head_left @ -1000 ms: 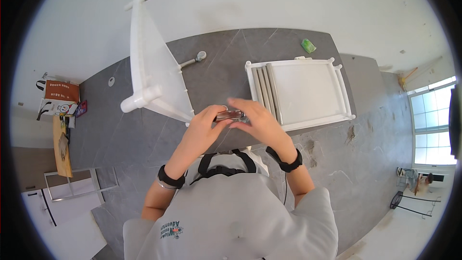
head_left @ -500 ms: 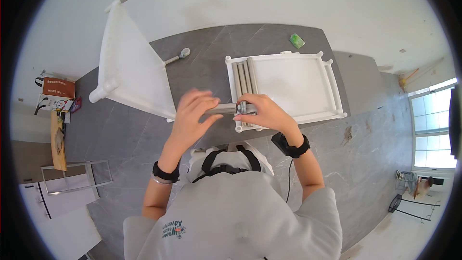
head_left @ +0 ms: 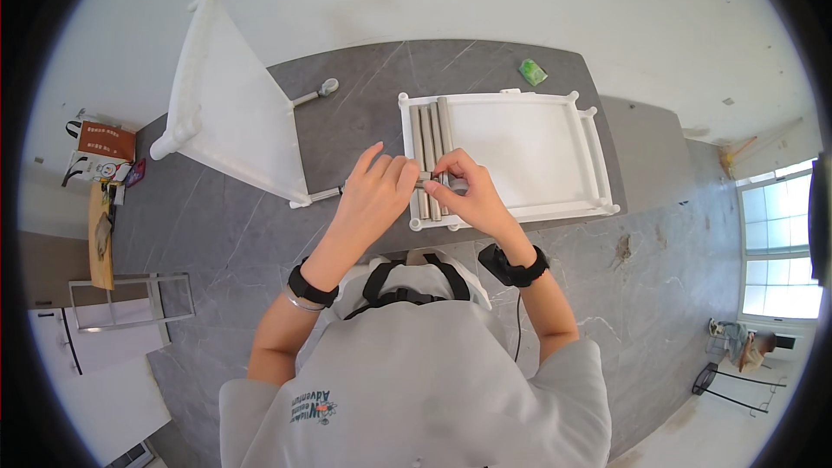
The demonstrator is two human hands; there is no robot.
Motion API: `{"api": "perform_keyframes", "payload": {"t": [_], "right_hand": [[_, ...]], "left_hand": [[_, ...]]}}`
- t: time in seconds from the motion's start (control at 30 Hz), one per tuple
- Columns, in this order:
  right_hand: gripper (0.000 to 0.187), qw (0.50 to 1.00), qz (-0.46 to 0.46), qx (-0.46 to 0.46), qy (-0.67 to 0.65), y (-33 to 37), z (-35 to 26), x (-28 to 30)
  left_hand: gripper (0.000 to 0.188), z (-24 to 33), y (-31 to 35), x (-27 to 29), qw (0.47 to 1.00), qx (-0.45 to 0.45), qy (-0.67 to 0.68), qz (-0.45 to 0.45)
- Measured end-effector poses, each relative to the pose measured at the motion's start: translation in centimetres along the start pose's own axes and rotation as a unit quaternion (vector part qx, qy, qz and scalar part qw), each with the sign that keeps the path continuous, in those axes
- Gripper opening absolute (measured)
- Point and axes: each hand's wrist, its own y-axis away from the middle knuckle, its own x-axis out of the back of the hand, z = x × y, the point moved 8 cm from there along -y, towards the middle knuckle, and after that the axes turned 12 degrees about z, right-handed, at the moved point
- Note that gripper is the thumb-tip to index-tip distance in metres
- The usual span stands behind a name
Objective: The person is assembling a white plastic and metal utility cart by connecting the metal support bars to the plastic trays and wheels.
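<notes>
My left hand is closed around the left end of a short metal caster leg, mostly hidden behind its fingers. My right hand pinches the wheel end, a pale caster, partly covered by the fingers. Both hands meet above the left edge of a white plastic tray, where several metal tubes lie side by side. To the left, a second white tray stands tilted on its side, with metal legs at its corners; casters show on the two farther ones.
The grey tabletop backs against a white wall. A green packet lies beyond the flat tray. Bags and a wooden board are at the far left. A metal frame stands on the floor.
My left hand has turned and moved right and slightly up, covering the tube that showed before. My right hand has shifted slightly, its fingers now closer around the caster. The view has moved a little.
</notes>
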Motion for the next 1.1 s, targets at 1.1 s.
{"api": "perform_keyframes", "payload": {"t": [1.1], "right_hand": [[0.017, 0.99, 0.039, 0.027, 0.136, -0.5, 0.2, 1.0]], "left_hand": [[0.045, 1.5, -0.6, 1.6, 0.998, 0.001, 0.061, -0.035]]}}
